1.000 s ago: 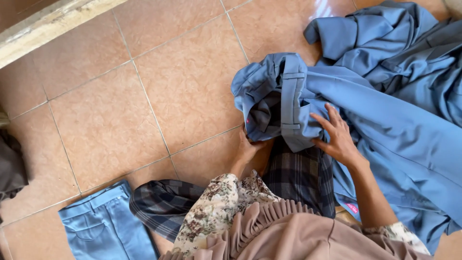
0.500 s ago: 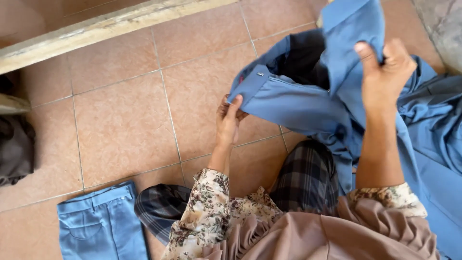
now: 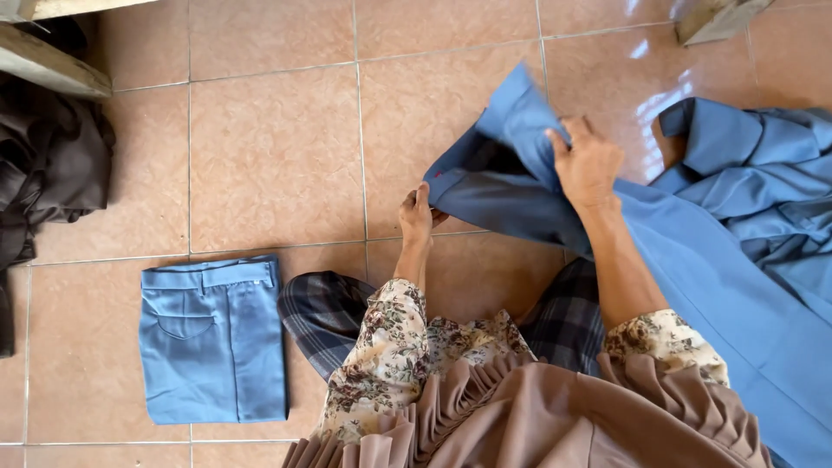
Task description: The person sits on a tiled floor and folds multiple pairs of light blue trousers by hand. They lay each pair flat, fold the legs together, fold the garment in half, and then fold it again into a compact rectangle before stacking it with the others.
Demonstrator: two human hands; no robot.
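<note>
Blue trousers [image 3: 693,286] gripped at waistband by both hands, left hand [image 3: 416,217], right hand [image 3: 589,165]

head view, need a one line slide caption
Both hands, left hand and right hand, grip blue trousers over tiled floor, folded trousers beside.

Probably a home: tiled floor [image 3: 277,156], folded trousers [image 3: 212,342]

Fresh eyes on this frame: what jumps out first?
Both hands grip blue trousers at centre: the right hand lifts the waistband, the left hand pinches its lower corner. Folded blue trousers lie flat on the tiled floor at lower left; more blue cloth is heaped at right.
</note>
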